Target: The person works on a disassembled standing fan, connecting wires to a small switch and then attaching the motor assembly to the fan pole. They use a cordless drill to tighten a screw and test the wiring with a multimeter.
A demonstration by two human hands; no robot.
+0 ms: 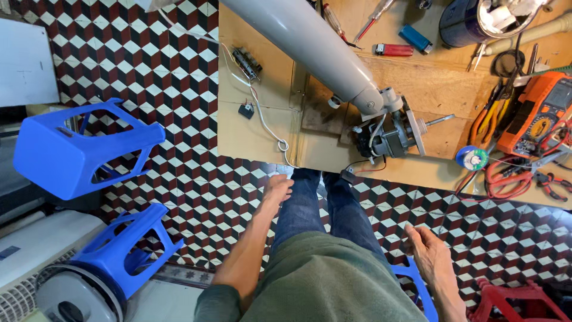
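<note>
I look straight down at my own legs in blue jeans (pixel 322 209) and a green shirt. My left hand (pixel 277 189) hangs by my left thigh, fingers loosely curled, holding nothing. My right hand (pixel 430 249) hovers open beside my right thigh, above a blue stool (pixel 417 286) behind me. Ahead lies a low wooden workbench (pixel 262 128) carrying a grey fan pole (pixel 310 45) that ends in a bare fan motor (pixel 387 134) with its shaft pointing right. Neither hand touches the bench.
A white wire (pixel 265 119) trails over the bench. Screwdrivers (pixel 372 18), lighters (pixel 394 50), pliers, a solder spool (pixel 472 158) and an orange multimeter (pixel 539 116) sit at the right. Two blue stools (pixel 77 149) lie tipped at the left; a red stool (pixel 518 301) is at bottom right.
</note>
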